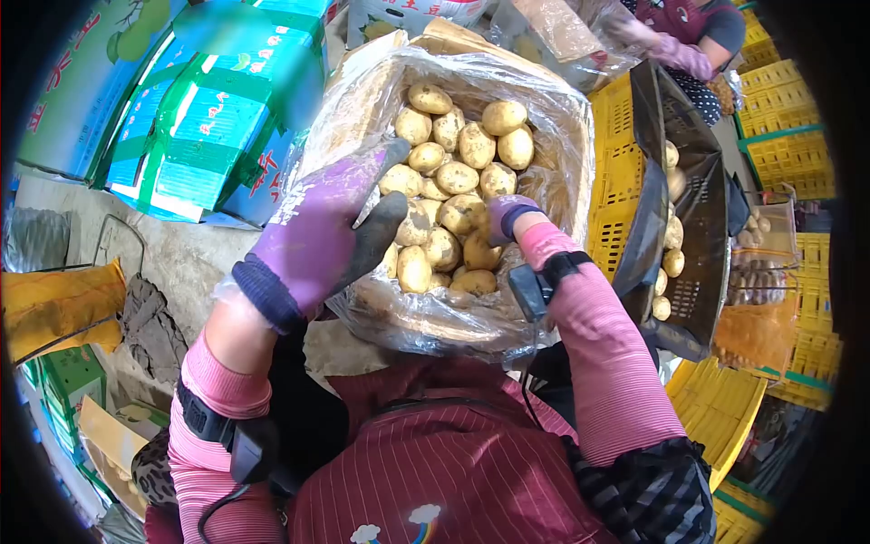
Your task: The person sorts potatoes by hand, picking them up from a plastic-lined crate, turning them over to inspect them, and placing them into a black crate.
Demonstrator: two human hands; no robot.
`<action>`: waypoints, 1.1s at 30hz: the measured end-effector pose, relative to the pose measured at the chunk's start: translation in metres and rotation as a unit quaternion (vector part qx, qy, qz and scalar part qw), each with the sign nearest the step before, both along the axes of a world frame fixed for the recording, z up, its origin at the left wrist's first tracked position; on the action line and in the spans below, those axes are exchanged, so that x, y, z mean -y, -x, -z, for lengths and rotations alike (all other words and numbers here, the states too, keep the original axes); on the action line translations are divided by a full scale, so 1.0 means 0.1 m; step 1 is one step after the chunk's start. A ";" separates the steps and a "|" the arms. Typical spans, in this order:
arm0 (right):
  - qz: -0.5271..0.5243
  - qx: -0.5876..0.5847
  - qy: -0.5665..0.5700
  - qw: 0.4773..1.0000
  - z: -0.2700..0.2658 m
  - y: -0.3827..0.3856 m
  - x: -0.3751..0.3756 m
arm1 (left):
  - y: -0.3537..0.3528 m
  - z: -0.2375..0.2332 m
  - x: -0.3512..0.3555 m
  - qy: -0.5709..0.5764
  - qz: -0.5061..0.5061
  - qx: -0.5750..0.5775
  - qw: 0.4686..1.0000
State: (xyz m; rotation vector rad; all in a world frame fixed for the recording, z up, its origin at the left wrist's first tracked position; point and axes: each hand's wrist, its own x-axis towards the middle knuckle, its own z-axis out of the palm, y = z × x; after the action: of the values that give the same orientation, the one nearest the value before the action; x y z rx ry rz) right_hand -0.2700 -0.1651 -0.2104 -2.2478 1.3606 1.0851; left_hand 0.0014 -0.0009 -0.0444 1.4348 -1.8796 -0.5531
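Observation:
Several potatoes (pixel 458 178) lie heaped in an open carton (pixel 575 163) lined with clear plastic. My left hand (pixel 331 222), in a purple glove with dark fingertips, is over the carton's left side, its thumb and fingers apart and nothing between them. Over the right part of the heap, my right hand (pixel 507 216) reaches down in a purple glove. Its fingers are hidden behind the back of the hand, at the potatoes, so what they hold cannot be seen.
Right of the carton stands a yellow crate (pixel 614 172) with a black-lined crate (pixel 702 218) holding more potatoes. Blue-green taped boxes (pixel 204 127) stand at the left. A co-worker (pixel 684 45) is at the upper right. Yellow crates (pixel 784 100) are stacked at the far right.

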 end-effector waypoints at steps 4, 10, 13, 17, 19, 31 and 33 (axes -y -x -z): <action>0.078 0.330 -0.087 0.937 -0.76 0.01 -0.24 | 0.01 0.27 0.01 -0.013 0.045 0.032 0.998; 0.341 0.728 -0.307 0.509 -1.54 -0.06 -1.09 | 0.32 0.15 0.01 -0.048 0.117 0.023 0.992; 0.337 0.723 -0.201 0.569 -1.60 0.02 -1.22 | 0.41 -0.08 0.01 -0.233 0.158 -0.258 0.924; 0.462 0.705 -0.325 0.428 -1.49 0.19 -1.42 | 0.48 -0.01 0.07 -0.347 0.049 -0.265 0.898; 0.484 0.722 -0.334 0.364 -1.48 0.29 -1.43 | 0.40 0.21 0.10 -0.293 0.139 -0.410 0.852; 0.401 0.847 -0.095 0.337 -1.57 0.72 -0.32 | 0.03 -0.41 0.07 -0.139 -0.066 -0.499 0.853; 0.417 0.703 -0.119 0.564 -1.07 0.38 -0.14 | -0.01 -0.42 0.05 -0.108 -0.064 -0.497 0.858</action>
State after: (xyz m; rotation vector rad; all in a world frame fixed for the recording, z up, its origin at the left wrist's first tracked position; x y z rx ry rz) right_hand -0.3077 -0.1512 -0.1029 -1.1071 1.0004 -0.7730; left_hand 0.0026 -0.0061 -0.0023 1.0440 -0.9007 -1.1865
